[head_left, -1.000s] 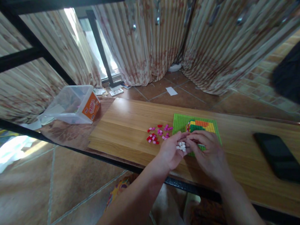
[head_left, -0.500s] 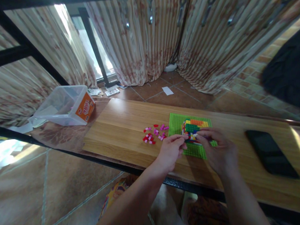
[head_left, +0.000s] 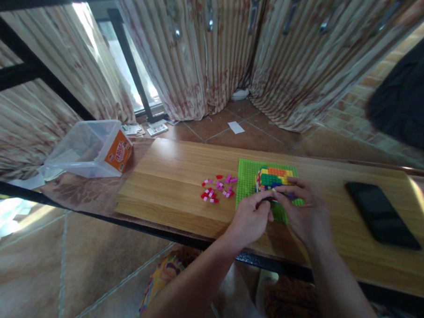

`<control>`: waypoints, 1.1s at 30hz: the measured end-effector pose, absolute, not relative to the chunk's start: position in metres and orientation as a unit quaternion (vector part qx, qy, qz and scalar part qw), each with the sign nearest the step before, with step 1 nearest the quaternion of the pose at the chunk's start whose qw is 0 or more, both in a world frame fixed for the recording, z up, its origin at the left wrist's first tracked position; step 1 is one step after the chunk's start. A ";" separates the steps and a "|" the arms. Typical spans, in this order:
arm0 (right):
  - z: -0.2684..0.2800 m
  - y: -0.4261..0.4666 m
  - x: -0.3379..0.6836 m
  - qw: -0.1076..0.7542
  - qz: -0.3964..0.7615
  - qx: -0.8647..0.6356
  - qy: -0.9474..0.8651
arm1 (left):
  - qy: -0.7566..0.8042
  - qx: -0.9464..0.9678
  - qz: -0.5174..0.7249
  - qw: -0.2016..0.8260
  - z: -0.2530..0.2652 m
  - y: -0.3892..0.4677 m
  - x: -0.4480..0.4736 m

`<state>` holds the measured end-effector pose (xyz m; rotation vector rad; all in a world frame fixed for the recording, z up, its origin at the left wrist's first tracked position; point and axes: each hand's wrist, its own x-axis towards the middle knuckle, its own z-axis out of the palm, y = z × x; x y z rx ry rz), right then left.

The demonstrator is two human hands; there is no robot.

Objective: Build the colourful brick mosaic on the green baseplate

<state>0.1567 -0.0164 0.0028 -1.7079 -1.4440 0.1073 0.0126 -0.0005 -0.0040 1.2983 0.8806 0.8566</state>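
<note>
A structure of colourful toy bricks [head_left: 272,179], with green, orange, yellow and blue on top, stands on a green studded baseplate [head_left: 247,174]. At its near edge my left hand [head_left: 252,217] has its fingers curled, the index finger reaching along the bricks. My right hand [head_left: 307,213] comes in from the right, thumb and fingers pinched together at the same edge. The fingertips of both hands meet there and cover the near side. Anything small between them cannot be made out. Left of the baseplate lie loose red and pink bricks [head_left: 209,193].
A wooden board [head_left: 170,175] carries the baseplate and, at right, a black phone-like slab [head_left: 381,215]. Beyond its left end sits a clear plastic bin [head_left: 88,157] with an orange label. Curtains [head_left: 201,65] hang behind, and a dark metal bar [head_left: 130,226] runs along the near edge.
My left hand has moved slightly right and its index finger now reaches further along the near edge. My right fingertips have closed in beside it, covering the small white piece seen before.
</note>
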 end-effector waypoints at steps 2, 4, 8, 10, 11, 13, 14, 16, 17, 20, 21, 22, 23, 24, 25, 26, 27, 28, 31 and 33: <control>0.003 -0.016 0.157 0.445 0.054 -0.687 -0.572 | 0.382 0.577 0.370 0.620 -0.005 -0.001 0.012; 0.003 -0.016 0.158 0.456 0.070 -0.684 -0.565 | 0.382 0.580 0.370 0.617 -0.005 -0.002 0.013; -0.002 -0.016 0.162 0.501 0.128 -0.676 -0.525 | 0.387 0.573 0.367 0.622 -0.006 -0.003 0.014; -0.004 -0.015 0.162 0.520 0.149 -0.669 -0.509 | 0.389 0.575 0.365 0.620 -0.006 -0.003 0.014; -0.005 -0.015 0.162 0.525 0.154 -0.667 -0.505 | 0.388 0.576 0.366 0.619 -0.006 -0.003 0.014; -0.006 -0.014 0.160 0.532 0.154 -0.666 -0.501 | 0.385 0.578 0.368 0.619 -0.005 -0.004 0.013; -0.006 -0.013 0.158 0.533 0.152 -0.667 -0.498 | 0.384 0.578 0.369 0.618 -0.005 -0.004 0.013; -0.004 -0.012 0.155 0.534 0.148 -0.675 -0.487 | 0.384 0.580 0.371 0.616 -0.004 -0.005 0.013; -0.004 -0.012 0.154 0.536 0.149 -0.679 -0.479 | 0.385 0.581 0.372 0.614 -0.004 -0.005 0.013; -0.003 -0.012 0.151 0.553 0.166 -0.678 -0.456 | 0.389 0.584 0.376 0.605 -0.002 -0.006 0.013; -0.003 -0.012 0.151 0.559 0.171 -0.674 -0.452 | 0.391 0.585 0.377 0.603 -0.001 -0.006 0.013; -0.003 -0.011 0.150 0.563 0.174 -0.672 -0.449 | 0.392 0.586 0.377 0.601 0.000 -0.006 0.013; -0.003 -0.011 0.149 0.565 0.174 -0.671 -0.447 | 0.393 0.585 0.376 0.601 0.001 -0.006 0.012; -0.002 -0.011 0.149 0.566 0.173 -0.672 -0.445 | 0.394 0.584 0.374 0.603 0.002 -0.006 0.012; -0.001 -0.011 0.148 0.567 0.172 -0.672 -0.444 | 0.396 0.582 0.372 0.605 0.003 -0.006 0.012; 0.001 -0.011 0.147 0.567 0.170 -0.673 -0.443 | 0.398 0.579 0.371 0.607 0.003 -0.006 0.012; 0.002 -0.011 0.146 0.567 0.168 -0.675 -0.442 | 0.401 0.575 0.371 0.609 0.003 -0.006 0.012; 0.003 -0.011 0.145 0.566 0.165 -0.676 -0.442 | 0.402 0.569 0.373 0.613 0.004 -0.006 0.013; 0.001 -0.011 0.144 0.566 0.148 -0.676 -0.448 | 0.403 0.497 0.389 0.663 0.006 -0.006 0.012; -0.001 -0.012 0.145 0.562 0.136 -0.675 -0.458 | 0.388 0.380 0.397 0.740 0.012 -0.004 0.009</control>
